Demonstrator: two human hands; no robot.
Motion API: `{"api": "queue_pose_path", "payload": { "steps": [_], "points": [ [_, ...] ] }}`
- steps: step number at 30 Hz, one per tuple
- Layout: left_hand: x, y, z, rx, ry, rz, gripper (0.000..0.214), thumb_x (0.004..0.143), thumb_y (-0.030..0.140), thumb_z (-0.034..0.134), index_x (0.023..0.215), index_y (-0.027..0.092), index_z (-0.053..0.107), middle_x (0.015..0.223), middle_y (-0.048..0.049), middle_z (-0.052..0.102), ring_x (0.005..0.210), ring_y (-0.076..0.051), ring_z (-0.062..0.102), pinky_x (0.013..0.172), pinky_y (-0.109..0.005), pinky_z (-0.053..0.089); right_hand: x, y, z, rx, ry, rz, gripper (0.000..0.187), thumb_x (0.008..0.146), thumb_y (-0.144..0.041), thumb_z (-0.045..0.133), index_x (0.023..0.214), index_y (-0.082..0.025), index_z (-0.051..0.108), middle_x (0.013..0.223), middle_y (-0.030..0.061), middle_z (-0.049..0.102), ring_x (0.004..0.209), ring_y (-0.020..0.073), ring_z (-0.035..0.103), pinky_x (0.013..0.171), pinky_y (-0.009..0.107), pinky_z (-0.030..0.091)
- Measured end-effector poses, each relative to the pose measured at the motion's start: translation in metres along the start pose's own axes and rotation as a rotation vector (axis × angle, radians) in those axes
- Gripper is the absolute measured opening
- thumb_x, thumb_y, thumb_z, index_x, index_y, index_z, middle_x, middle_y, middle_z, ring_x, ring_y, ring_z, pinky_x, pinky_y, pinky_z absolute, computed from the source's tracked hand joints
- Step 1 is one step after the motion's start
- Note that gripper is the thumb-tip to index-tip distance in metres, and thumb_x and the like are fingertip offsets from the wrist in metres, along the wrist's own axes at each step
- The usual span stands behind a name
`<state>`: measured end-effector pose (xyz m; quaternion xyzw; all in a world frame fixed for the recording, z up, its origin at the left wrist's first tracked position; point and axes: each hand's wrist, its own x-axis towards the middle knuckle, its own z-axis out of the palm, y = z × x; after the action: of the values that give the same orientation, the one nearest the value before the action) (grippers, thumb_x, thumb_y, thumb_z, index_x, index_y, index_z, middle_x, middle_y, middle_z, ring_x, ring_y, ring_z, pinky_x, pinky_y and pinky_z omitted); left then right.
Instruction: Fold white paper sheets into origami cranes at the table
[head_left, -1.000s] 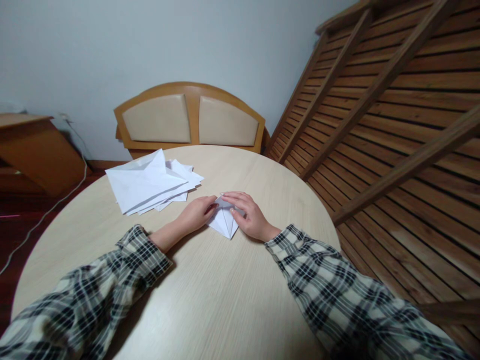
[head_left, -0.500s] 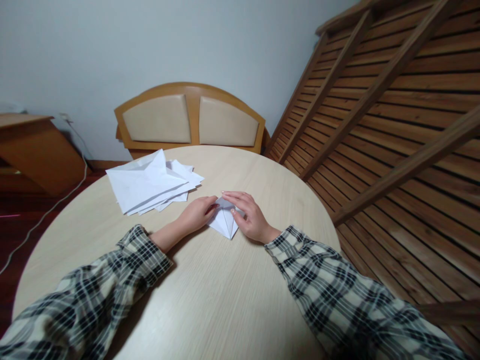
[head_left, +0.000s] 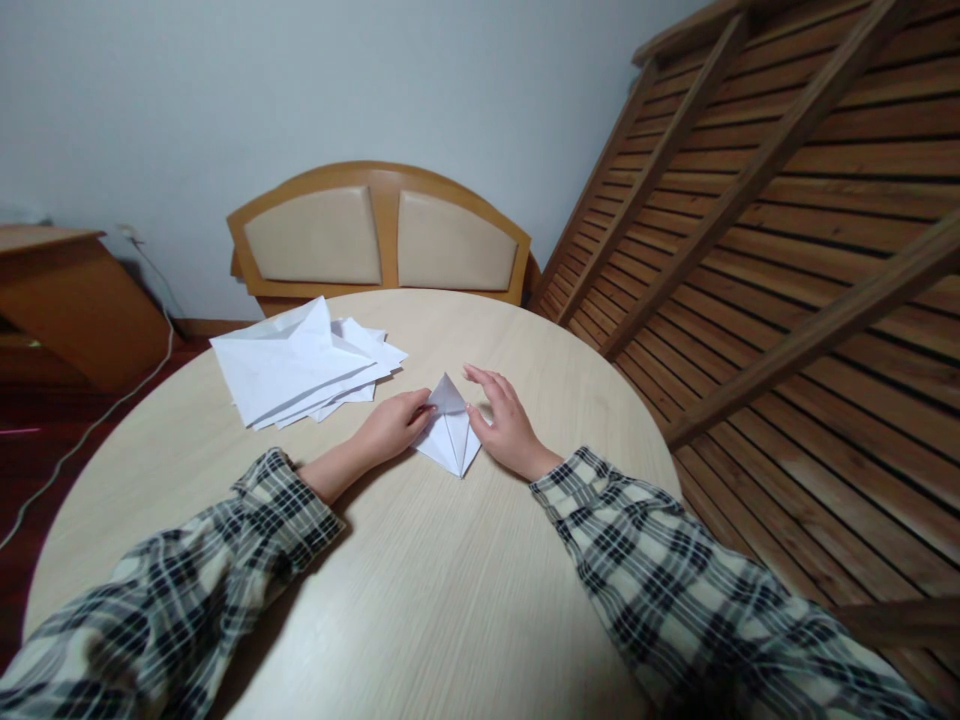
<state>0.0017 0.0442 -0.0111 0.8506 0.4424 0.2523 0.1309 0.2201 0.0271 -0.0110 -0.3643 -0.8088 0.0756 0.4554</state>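
Pressing fingertips (head_left: pixel 424 407): the left hand (head_left: pixel 390 428) curls its fingers down onto the left edge of the folded paper (head_left: pixel 448 438), holding it to the table (head_left: pixel 420 600).
Right fingers (head_left: pixel 484 381): released and spread, lifted clear of the paper; only the thumb sits at its right edge, and whether it touches cannot be told.
Right hand (head_left: pixel 508 425): a second ago it lay across the top of the paper; now it has slid off to the right.
What that shows: the upper point of the paper, covered until now, is bare, and the piece reads as a small white kite with a centre crease. The crease seems to lie flat without the right hand's weight, so the pressing of this fold looks finished.
Paper's place: flat on the table between the two hands, near its middle.
Sleeves: plaid cuffs (head_left: pixel 285 500) rest on the tabletop.
Containers: none shows; a loose pile of white sheets (head_left: pixel 292 370) lies bare on the table, beyond and to the left of the left hand, apart from the folded piece.
Surroundings: a padded wooden chair (head_left: pixel 379 240) stands behind the table, a slatted wooden frame (head_left: pixel 787 250) leans at right, and a white cable (head_left: pixel 90 430) trails over the floor at left.
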Motion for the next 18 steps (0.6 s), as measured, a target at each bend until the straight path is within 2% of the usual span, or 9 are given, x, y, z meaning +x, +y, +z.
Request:
{"api": "queue_pose_path", "payload": {
  "steps": [6,10,13,18],
  "points": [
    [0.0,0.003,-0.002,-0.024,-0.022,-0.04,0.015,0.095,0.027,0.045,0.083,0.02,0.05,0.078,-0.0066,0.063,0.069,-0.02,0.057,0.064,-0.034,0.044,0.001,0.017,0.006,-0.008,-0.145,0.148,0.033,0.088,-0.011,0.059,0.119,-0.022,0.064,0.116,0.007,0.069,0.11,0.0218,0.06,0.101,0.044,0.047],
    [-0.001,0.004,-0.002,-0.079,-0.009,-0.078,0.013,0.095,0.028,0.044,0.097,0.019,0.053,0.085,-0.0082,0.067,0.074,-0.02,0.061,0.066,-0.034,0.044,0.002,0.016,0.006,-0.008,-0.175,0.204,0.025,0.09,-0.012,0.06,0.112,-0.021,0.068,0.108,0.0063,0.072,0.102,0.0205,0.063,0.097,0.041,0.047],
    [-0.001,0.003,-0.002,-0.154,-0.009,-0.102,0.023,0.097,0.032,0.041,0.113,0.019,0.051,0.092,-0.0087,0.071,0.078,-0.02,0.065,0.068,-0.033,0.046,0.004,0.015,0.004,-0.014,-0.183,0.246,0.02,0.09,-0.013,0.059,0.106,-0.02,0.069,0.102,0.0059,0.073,0.097,0.0196,0.064,0.092,0.039,0.048],
    [-0.002,0.001,-0.002,-0.198,-0.001,-0.109,0.029,0.097,0.032,0.042,0.123,0.019,0.049,0.093,-0.008,0.074,0.075,-0.019,0.066,0.066,-0.032,0.047,0.004,0.014,0.003,0.038,-0.201,0.285,0.013,0.088,-0.014,0.06,0.097,-0.019,0.068,0.09,0.0043,0.071,0.087,0.0181,0.063,0.086,0.036,0.048]
  ]
}}
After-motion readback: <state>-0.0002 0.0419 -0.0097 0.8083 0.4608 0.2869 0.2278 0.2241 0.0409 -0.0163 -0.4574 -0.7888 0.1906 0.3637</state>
